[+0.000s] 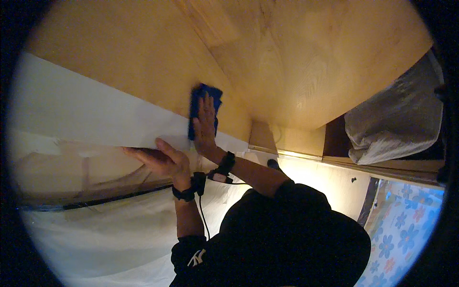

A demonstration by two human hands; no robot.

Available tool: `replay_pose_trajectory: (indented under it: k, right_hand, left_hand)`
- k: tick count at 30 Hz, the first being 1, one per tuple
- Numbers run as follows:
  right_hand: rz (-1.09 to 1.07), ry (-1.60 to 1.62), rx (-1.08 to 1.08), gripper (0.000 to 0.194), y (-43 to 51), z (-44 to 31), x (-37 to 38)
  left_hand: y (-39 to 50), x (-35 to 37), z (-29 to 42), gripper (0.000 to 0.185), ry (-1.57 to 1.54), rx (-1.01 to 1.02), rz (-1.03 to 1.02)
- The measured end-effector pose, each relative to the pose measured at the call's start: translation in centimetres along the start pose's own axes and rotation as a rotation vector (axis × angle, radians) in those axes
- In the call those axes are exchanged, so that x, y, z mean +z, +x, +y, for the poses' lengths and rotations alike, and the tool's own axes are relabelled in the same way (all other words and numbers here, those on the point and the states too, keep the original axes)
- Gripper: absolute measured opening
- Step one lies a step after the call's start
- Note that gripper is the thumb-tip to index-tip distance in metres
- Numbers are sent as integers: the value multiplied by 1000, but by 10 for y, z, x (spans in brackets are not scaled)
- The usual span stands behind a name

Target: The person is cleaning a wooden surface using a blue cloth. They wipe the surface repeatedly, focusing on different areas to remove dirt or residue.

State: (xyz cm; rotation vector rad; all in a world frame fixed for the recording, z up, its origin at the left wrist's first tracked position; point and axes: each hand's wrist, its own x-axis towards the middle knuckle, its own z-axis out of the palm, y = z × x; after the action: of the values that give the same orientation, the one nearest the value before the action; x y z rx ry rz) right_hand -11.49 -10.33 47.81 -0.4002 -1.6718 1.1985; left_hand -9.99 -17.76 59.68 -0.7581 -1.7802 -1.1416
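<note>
My right hand [206,125] lies flat on a folded dark blue cloth [195,98], with its fingers stretched out. The cloth is pressed against a wood-grain panel [143,68] where it meets a pale white strip [107,104]. Lower left of it, my left hand [163,159] is at the outer edge of the white strip, thumb raised and fingers pointing left. Nothing shows in its palm; whether its fingertips bear on the edge is unclear. Both wrists wear black straps with small devices and cables.
A grey cloth or bag [398,118] sits in a dark opening at right. A floral curtain or sheet [398,233] hangs or lies at lower right. Pale sheeting [107,236] spreads below a dark rod-like edge at left. A bright glow lights the pale surface beside my body.
</note>
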Motion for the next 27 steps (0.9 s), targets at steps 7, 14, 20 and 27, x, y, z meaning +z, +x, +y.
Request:
replay_pose_trajectory:
  k: [7,14,20,27]
  right_hand:
    - [-53,-8,-293,63,70,-12,0]
    - [-99,47,113,62,16,61,9]
    - [-158,36,142,62,28,26,7]
    - [-69,60,-372,59,154,-69,24]
  left_hand:
    - [-14,-3,-33,84,292,234,59]
    - [-28,-8,-60,78,247,186,52]
    - [-18,-2,-42,67,181,117,70]
    - [-32,-9,-52,46,254,22,12]
